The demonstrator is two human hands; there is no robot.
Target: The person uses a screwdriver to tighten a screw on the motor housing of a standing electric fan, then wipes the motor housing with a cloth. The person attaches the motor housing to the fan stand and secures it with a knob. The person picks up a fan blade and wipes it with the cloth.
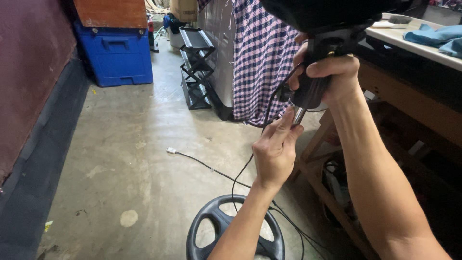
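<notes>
My right hand (332, 72) is wrapped around the black neck (310, 94) of a standing device, just under its big black head (322, 14) at the top of the view. Below it, my left hand (275, 149) pinches the thin metal pole (298, 115) with fingers and thumb. A black cable (250, 161) hangs from the neck down past my left wrist. The round black spoked base (219, 226) lies on the concrete floor under my left forearm.
A wooden workbench (409, 101) with blue cloths (435, 36) stands at right. A checked cloth (262, 58) drapes a grey cabinet, with a black folding rack (195, 67) beside it. A blue storage box (118, 53) sits at back left. A cable with a white plug (171, 150) lies on the floor.
</notes>
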